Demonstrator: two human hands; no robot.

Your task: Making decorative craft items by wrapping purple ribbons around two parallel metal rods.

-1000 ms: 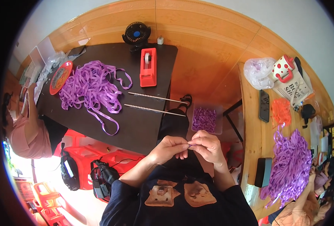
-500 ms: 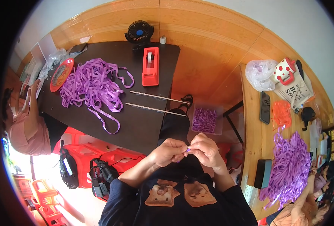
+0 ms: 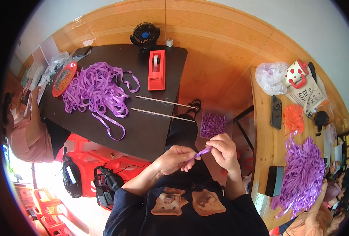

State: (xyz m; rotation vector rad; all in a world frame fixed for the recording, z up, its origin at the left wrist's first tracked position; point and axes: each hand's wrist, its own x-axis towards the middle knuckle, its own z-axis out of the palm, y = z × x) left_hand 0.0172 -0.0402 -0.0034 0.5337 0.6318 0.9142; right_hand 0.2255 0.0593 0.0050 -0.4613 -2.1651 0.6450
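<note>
A short length of purple ribbon (image 3: pixel 203 152) is stretched between my two hands, above my lap. My left hand (image 3: pixel 175 160) pinches its lower left end between thumb and fingers. At the upper right end, my right hand (image 3: pixel 224 151) grips the ribbon with its fingertips. Part of the ribbon is hidden inside the fingers. Just beyond my hands, a clear plastic bin (image 3: pixel 230 125) on the floor holds many small purple ribbon pieces (image 3: pixel 213 124).
On the dark table (image 3: pixel 143 133) lie a purple ribbon heap (image 3: pixel 99 86), two silver twisted sticks (image 3: pixel 162 114), a red tape dispenser (image 3: pixel 156 72) and a fan (image 3: pixel 145 34). The wooden table (image 3: pixel 263 149) bears more ribbon (image 3: pixel 304 173), a phone (image 3: pixel 276 112) and a mug (image 3: pixel 296 74). People sit at both sides.
My right hand has moved up and to the right, away from my left. More purple ribbon now shows between them. My left hand has barely moved.
</note>
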